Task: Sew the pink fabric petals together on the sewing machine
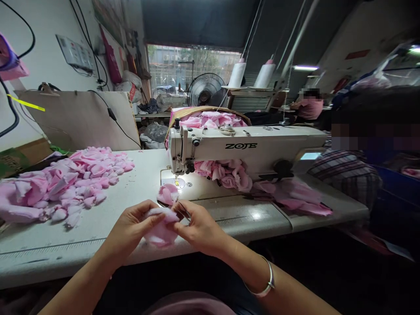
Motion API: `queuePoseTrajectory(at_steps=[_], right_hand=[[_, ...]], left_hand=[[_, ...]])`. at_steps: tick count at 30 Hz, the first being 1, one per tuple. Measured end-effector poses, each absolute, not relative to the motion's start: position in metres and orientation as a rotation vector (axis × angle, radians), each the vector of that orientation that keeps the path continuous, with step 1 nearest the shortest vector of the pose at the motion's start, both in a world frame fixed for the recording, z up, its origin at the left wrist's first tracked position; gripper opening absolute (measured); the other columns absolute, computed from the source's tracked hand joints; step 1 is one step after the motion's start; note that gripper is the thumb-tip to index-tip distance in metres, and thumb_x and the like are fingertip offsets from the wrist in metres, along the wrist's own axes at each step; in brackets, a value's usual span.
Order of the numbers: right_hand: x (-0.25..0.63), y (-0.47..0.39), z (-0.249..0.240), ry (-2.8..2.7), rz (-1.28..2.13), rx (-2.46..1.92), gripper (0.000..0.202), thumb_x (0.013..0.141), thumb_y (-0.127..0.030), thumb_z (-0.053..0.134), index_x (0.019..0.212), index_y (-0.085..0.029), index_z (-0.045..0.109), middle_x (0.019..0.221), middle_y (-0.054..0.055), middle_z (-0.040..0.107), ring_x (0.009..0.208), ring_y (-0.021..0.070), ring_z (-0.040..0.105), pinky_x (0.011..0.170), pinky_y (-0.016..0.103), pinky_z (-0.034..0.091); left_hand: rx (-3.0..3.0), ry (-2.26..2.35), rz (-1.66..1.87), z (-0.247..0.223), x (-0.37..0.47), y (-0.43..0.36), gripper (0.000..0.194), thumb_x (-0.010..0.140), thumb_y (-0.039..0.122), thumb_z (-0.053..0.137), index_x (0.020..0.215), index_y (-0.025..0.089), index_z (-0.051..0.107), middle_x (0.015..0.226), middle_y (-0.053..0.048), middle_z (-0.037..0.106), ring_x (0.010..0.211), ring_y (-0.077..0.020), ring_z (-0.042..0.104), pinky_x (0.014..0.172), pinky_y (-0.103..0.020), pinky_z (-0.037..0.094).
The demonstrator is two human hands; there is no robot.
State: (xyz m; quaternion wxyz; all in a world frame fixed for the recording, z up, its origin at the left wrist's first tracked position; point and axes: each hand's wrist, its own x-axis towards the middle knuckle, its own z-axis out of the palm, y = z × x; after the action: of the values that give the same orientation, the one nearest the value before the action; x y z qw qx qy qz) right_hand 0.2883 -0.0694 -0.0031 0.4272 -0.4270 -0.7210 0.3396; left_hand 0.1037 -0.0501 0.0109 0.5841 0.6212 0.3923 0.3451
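Both my hands grip one pink fabric piece at the table's front edge. My left hand pinches its left side between thumb and fingers. On the right side, my right hand is closed on the same cloth, with a thin dark item between its fingers that I cannot make out. Just beyond them a small pink piece lies by the lit needle area of the white sewing machine. More pink fabric pieces are bunched under the machine's arm.
A large pile of pink pieces covers the table's left part. Flat pink cloth lies at the right. Behind the machine are a filled container, thread cones and a fan. A person sits farther back.
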Motion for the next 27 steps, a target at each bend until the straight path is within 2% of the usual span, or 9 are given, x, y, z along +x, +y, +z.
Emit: queuePoseTrajectory(at_steps=[4, 10, 14, 17, 20, 24, 26, 27], right_hand=[[0.289, -0.07, -0.007, -1.759, 0.858, -1.086, 0.008, 0.074, -0.013, 0.055, 0.073, -0.019, 0.05, 0.068, -0.005, 0.048, 0.065, 0.0106, 0.043, 0.062, 0.024, 0.035], [0.29, -0.071, -0.006, -1.835, 0.715, -1.073, 0.012, 0.072, -0.008, 0.054, 0.078, -0.019, 0.054, 0.072, -0.004, 0.051, 0.066, 0.0107, 0.045, 0.063, 0.024, 0.035], [0.293, -0.069, -0.008, -1.887, 0.662, -1.105, 0.013, 0.073, -0.008, 0.057, 0.08, -0.018, 0.057, 0.073, -0.003, 0.055, 0.066, 0.0109, 0.047, 0.061, 0.023, 0.035], [0.3, -0.067, -0.01, -1.957, 0.675, -1.12, 0.005, 0.079, -0.016, 0.061, 0.076, -0.017, 0.058, 0.071, -0.002, 0.055, 0.065, 0.0106, 0.047, 0.059, 0.023, 0.034], [0.314, -0.064, -0.011, -2.067, 0.637, -1.144, 0.014, 0.086, -0.025, 0.058, 0.075, -0.017, 0.06, 0.071, -0.001, 0.058, 0.066, 0.011, 0.05, 0.06, 0.022, 0.035], [0.339, -0.048, -0.012, -2.22, 0.395, -1.331, 0.011, 0.088, -0.02, 0.054, 0.091, -0.019, 0.064, 0.088, 0.003, 0.065, 0.074, 0.0131, 0.057, 0.066, 0.024, 0.039], [0.346, -0.035, -0.013, -2.331, 0.251, -1.399, 0.021, 0.085, -0.015, 0.053, 0.103, -0.02, 0.063, 0.102, 0.005, 0.064, 0.083, 0.0152, 0.059, 0.069, 0.025, 0.04], [0.348, -0.027, -0.013, -2.396, 0.189, -1.404, 0.028, 0.084, -0.013, 0.053, 0.11, -0.021, 0.061, 0.109, 0.005, 0.063, 0.086, 0.0162, 0.06, 0.069, 0.025, 0.041]], left_hand=[[1.426, 0.939, 0.856, 0.008, 0.103, -0.05, 0.022, 0.081, 0.04, 0.065, 0.086, 0.019, 0.061, 0.081, 0.003, 0.06, 0.072, -0.0101, 0.052, 0.063, -0.018, 0.04], [1.558, 0.9, 0.702, 0.003, 0.107, -0.047, 0.022, 0.081, 0.037, 0.063, 0.095, 0.02, 0.065, 0.095, -0.001, 0.063, 0.088, -0.0154, 0.055, 0.076, -0.024, 0.042], [1.62, 0.957, 0.665, 0.006, 0.106, -0.045, 0.018, 0.08, 0.035, 0.061, 0.083, 0.018, 0.068, 0.078, 0.0, 0.057, 0.076, -0.013, 0.05, 0.068, -0.022, 0.039], [1.596, 0.931, 0.605, 0.007, 0.103, -0.045, 0.023, 0.079, 0.04, 0.062, 0.079, 0.017, 0.066, 0.076, 0.001, 0.054, 0.073, -0.0123, 0.049, 0.066, -0.022, 0.038], [1.543, 0.98, 0.508, 0.008, 0.094, -0.039, 0.031, 0.08, 0.046, 0.062, 0.081, 0.016, 0.065, 0.075, 0.0, 0.057, 0.068, -0.0122, 0.049, 0.061, -0.021, 0.037], [1.716, 1.212, 0.598, 0.024, 0.083, -0.015, 0.032, 0.084, 0.048, 0.057, 0.091, 0.018, 0.065, 0.078, -0.002, 0.062, 0.063, -0.0126, 0.052, 0.054, -0.021, 0.036], [2.13, 1.352, 0.804, 0.038, 0.09, -0.001, 0.025, 0.086, 0.042, 0.056, 0.089, 0.019, 0.066, 0.075, 0.0, 0.06, 0.063, -0.0123, 0.051, 0.055, -0.022, 0.036], [2.403, 1.397, 0.901, 0.043, 0.098, 0.005, 0.02, 0.087, 0.036, 0.055, 0.086, 0.019, 0.066, 0.078, -0.001, 0.06, 0.068, -0.0136, 0.052, 0.061, -0.025, 0.039]])
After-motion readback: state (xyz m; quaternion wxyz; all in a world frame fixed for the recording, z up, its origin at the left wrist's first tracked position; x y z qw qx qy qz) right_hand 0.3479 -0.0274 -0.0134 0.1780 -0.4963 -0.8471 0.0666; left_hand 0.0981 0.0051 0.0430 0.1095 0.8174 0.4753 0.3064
